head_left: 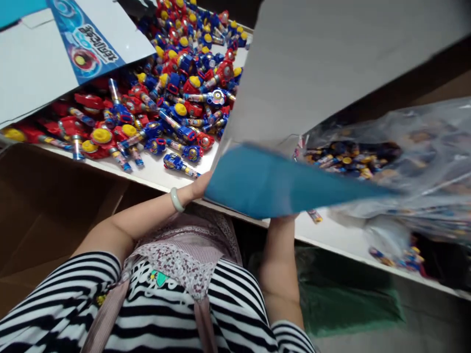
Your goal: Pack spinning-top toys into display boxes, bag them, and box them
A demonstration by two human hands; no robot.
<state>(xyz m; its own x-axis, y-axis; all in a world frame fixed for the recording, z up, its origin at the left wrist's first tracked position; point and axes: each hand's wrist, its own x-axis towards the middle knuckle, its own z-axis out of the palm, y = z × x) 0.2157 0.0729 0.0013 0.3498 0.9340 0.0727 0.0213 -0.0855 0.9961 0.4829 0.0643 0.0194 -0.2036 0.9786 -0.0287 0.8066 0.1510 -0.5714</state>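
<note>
A large white cardboard sheet (331, 63) with a blue folded edge (272, 186) is raised over the white table (154, 171). My left hand (200, 186), with a pale bangle on its wrist, grips the sheet's lower left edge; its fingers are behind the card. My right hand is hidden behind the blue edge, and only the wrist (283, 220) shows. A heap of several red, blue and yellow plastic toys (176, 98) lies on the table beyond my left hand.
A printed white and blue box panel (44, 54) overhangs the toys at top left. A clear plastic bag (412, 162) of more toys lies at the right. An open brown carton (44, 206) stands at the left. Green material (346, 294) lies below the table.
</note>
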